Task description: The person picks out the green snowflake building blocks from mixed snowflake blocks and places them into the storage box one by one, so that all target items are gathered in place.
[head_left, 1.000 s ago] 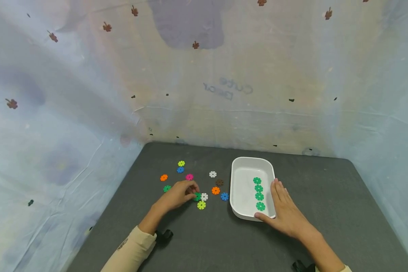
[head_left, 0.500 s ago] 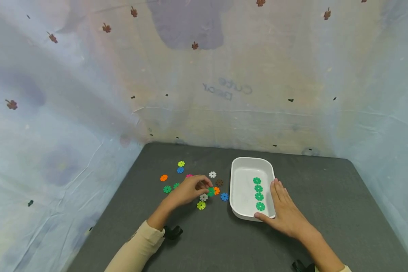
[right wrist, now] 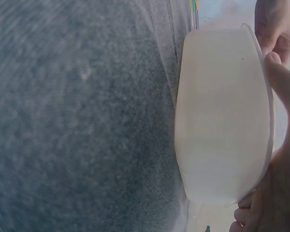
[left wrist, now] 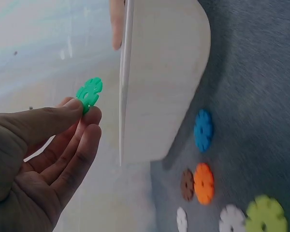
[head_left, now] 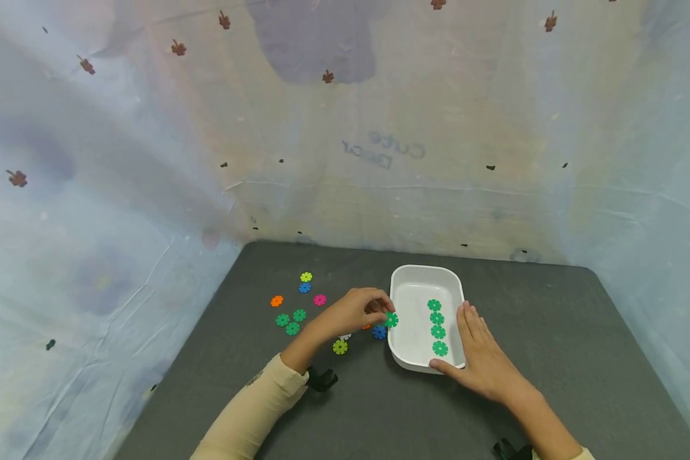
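Observation:
My left hand (head_left: 353, 313) pinches a green snowflake-shaped plastic disc (left wrist: 89, 92) between thumb and fingertips. In the head view it overlaps the left rim of a white tray (head_left: 409, 348); the left wrist view shows the disc above the rim's level. Several matching green discs (head_left: 438, 331) lie in a column inside the tray, toward its right side. My right hand (head_left: 485, 364) rests along the tray's right rim, fingers straight, thumb on the near right corner. Left of my left hand lie 3 more green discs (head_left: 292, 328) on the table.
Other discs lie on the dark table (head_left: 379, 409): yellow-green (head_left: 340, 347), blue (head_left: 379, 332), pink (head_left: 319, 299) and orange (head_left: 277, 301). A brown disc (left wrist: 187, 184) and white discs (left wrist: 232, 220) show in the left wrist view. A printed sheet (head_left: 345, 211) hangs behind the table.
My left hand has carried the green disc rightward from among the loose discs to the tray's left rim. Green discs it covered now show. My right hand stays on the tray.

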`<action>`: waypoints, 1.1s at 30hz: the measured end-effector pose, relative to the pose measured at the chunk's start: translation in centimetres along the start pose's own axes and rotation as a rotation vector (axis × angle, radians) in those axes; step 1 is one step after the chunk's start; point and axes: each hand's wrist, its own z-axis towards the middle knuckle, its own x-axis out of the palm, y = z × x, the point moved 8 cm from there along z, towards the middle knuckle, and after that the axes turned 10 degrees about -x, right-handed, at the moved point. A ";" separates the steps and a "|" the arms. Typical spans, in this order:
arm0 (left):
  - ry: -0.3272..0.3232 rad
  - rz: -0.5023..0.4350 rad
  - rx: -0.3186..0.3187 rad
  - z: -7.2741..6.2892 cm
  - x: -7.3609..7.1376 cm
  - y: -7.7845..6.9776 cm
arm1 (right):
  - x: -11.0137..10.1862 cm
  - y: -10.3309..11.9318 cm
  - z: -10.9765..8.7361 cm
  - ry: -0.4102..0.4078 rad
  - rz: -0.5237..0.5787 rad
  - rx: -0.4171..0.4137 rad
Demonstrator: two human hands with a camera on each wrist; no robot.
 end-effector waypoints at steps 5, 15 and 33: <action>0.043 0.045 0.061 1.6 1.5 -1.2 | 0.0 0.0 0.0 0.013 -0.002 0.007; 0.147 0.195 0.144 4.5 5.1 -2.4 | -0.2 0.2 -0.1 -0.009 -0.001 -0.030; 0.345 0.377 0.145 7.1 9.6 -3.2 | -0.2 0.3 -0.2 -0.023 -0.009 -0.058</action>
